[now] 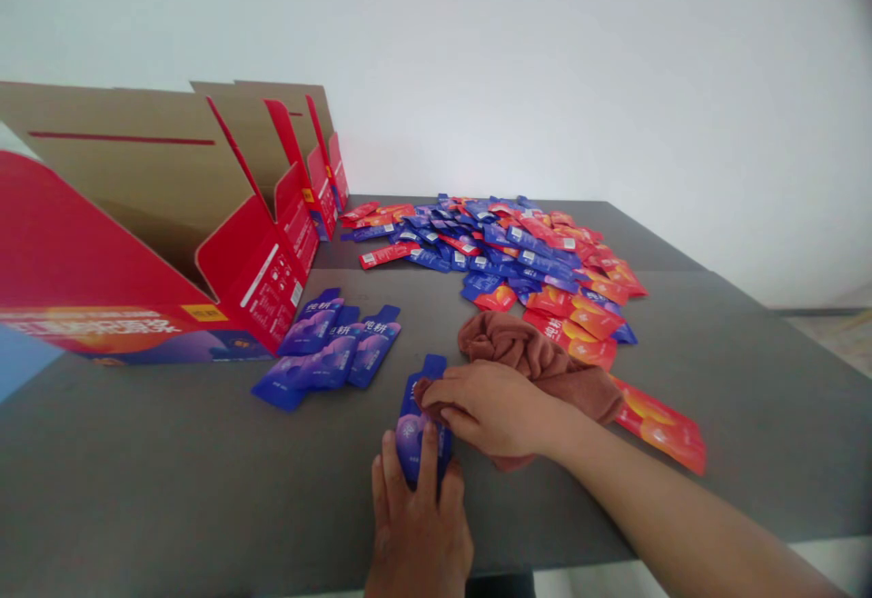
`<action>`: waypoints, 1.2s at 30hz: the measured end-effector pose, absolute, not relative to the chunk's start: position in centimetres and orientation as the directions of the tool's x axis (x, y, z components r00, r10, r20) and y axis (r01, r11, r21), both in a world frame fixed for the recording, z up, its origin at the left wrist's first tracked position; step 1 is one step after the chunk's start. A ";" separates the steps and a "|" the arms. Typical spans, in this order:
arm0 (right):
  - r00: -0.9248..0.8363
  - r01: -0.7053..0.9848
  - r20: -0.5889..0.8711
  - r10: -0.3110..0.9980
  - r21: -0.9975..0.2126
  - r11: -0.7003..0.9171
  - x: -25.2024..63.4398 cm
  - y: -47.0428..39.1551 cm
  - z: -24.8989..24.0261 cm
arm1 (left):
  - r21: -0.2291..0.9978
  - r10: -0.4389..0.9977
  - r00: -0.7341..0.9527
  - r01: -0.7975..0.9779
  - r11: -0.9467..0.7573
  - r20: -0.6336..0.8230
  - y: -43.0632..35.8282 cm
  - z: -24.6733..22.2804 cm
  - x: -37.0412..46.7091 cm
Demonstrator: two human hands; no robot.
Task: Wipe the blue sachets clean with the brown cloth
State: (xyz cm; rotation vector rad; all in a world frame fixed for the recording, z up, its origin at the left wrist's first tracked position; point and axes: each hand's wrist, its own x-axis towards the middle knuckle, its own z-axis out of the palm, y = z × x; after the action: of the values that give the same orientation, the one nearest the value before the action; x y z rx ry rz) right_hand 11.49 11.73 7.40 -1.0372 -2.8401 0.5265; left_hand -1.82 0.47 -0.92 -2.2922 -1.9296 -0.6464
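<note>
Apparently to stop it sliding, the spread left hand (422, 512) steadies a blue pouch (411, 425) flat on the table (204, 471) — leaving its upper part free for the right hand (494, 405), which pinches a brown cloth (521, 348) there. Similar pouches (331, 357) overlap beside the red box (82, 257).

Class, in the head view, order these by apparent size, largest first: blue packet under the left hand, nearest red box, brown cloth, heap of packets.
1. Nearest red box
2. Heap of packets
3. Brown cloth, partly hidden by the right hand
4. Blue packet, partly covered by the left hand
</note>
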 end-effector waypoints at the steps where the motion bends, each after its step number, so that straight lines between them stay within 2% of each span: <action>1: -0.765 0.617 -0.051 0.642 -0.345 0.707 11.5 11.7 7.4 | 0.210 0.925 0.120 0.956 -0.206 0.361 0.5 -0.9 -1.8; 12: -0.703 0.680 -0.048 0.709 -0.334 0.652 11.4 11.7 6.8 | 0.191 0.922 0.138 0.957 -0.218 0.362 0.5 -1.0 -1.8; 25: -0.767 0.617 -0.054 0.639 -0.333 0.713 11.5 11.8 7.3 | 0.164 0.913 0.157 0.959 -0.232 0.377 0.4 -1.5 -2.0; 36: -0.689 0.696 -0.071 0.721 -0.341 0.632 11.4 11.5 7.2 | 0.158 0.909 0.155 0.960 -0.231 0.386 0.5 -1.5 -2.0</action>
State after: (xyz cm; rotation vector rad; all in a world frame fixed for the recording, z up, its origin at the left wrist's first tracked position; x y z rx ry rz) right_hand 11.43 11.55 7.24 -1.2057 -2.7727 0.5324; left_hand -1.99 0.46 -1.46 -2.2905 -1.8651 -0.6178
